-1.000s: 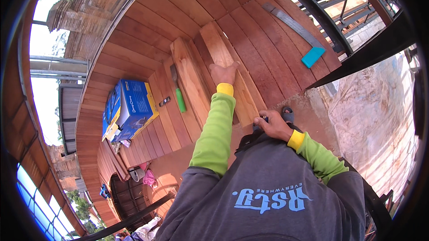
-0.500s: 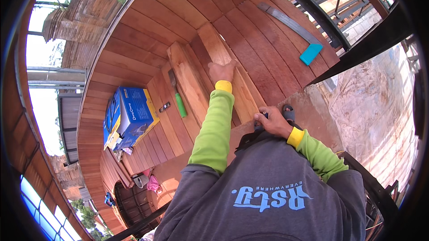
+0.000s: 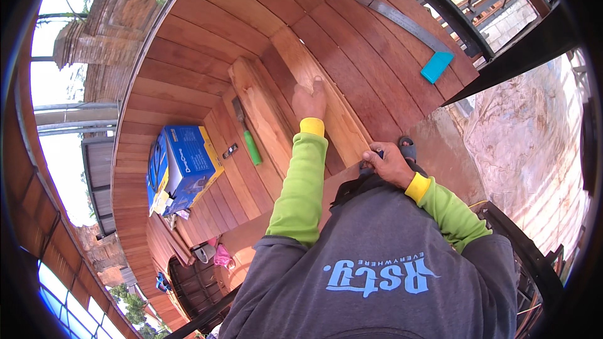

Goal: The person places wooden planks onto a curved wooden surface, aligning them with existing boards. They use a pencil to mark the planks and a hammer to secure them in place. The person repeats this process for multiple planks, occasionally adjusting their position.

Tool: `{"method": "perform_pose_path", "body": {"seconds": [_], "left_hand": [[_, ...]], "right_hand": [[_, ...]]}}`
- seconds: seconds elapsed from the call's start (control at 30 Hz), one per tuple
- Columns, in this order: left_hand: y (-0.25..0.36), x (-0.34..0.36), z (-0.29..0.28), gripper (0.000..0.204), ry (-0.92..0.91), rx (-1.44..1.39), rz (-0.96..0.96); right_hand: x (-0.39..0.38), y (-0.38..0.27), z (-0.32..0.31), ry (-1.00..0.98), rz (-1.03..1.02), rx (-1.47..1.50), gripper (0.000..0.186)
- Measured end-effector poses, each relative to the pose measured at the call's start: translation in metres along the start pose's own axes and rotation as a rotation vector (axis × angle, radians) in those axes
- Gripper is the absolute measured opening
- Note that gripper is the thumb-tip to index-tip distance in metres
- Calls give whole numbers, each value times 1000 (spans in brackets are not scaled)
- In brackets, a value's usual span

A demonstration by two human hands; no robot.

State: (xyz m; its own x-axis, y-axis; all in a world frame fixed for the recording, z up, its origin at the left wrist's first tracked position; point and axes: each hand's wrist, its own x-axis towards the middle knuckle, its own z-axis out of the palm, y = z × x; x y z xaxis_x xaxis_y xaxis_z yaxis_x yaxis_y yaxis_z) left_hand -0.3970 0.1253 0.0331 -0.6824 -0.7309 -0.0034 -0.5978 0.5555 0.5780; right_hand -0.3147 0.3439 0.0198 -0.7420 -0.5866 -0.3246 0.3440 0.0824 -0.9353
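A light wooden plank [image 3: 339, 122] lies lengthwise across the slatted wooden bench. My left hand [image 3: 309, 95] grips it around the middle, fingers closed on it. My right hand [image 3: 389, 166] is closed around a small dark object [image 3: 379, 153], too small to name, at the plank's near end. Beside the plank on the left lies a second light board [image 3: 257, 113]. Left of that are a green-handled flat-bladed tool [image 3: 251, 145] and a small dark tool [image 3: 230, 149]. On the right, a metal square [image 3: 402, 21] with a teal handle [image 3: 437, 67] lies on the reddish slats.
A blue-and-yellow box [image 3: 185, 166] sits on the bench [image 3: 163, 62] at left. Pink cloth [image 3: 223, 257] lies lower left. Black metal framing [image 3: 512, 62] borders the right side, beside a pale sheet [image 3: 515, 144]. My sandalled foot [image 3: 407, 149] shows beyond my right hand.
My left hand has shifted slightly along the plank away from me and turned a little. My right hand has moved slightly up and right. The view has shifted a little.
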Motion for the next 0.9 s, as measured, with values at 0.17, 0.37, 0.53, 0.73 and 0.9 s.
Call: {"method": "perform_pose_path", "body": {"seconds": [0.17,0.37,0.53,0.73,0.9], "left_hand": [[-29,-28,-10,34,-80,-239,103],[-41,-89,-20,24,-278,-601,-134],[-37,-96,-25,21,-249,-741,-214],[-44,-90,-17,15,-254,-776,-242],[-43,-90,-17,14,-263,-754,-244]], "right_hand": [[-3,-7,-2,30,-19,-3,29],[-4,7,-2,150,-57,-113,33],[-6,8,-1,204,-70,-177,35],[-7,18,3,224,-24,-186,30],[-8,16,7,241,78,3,30]]}}
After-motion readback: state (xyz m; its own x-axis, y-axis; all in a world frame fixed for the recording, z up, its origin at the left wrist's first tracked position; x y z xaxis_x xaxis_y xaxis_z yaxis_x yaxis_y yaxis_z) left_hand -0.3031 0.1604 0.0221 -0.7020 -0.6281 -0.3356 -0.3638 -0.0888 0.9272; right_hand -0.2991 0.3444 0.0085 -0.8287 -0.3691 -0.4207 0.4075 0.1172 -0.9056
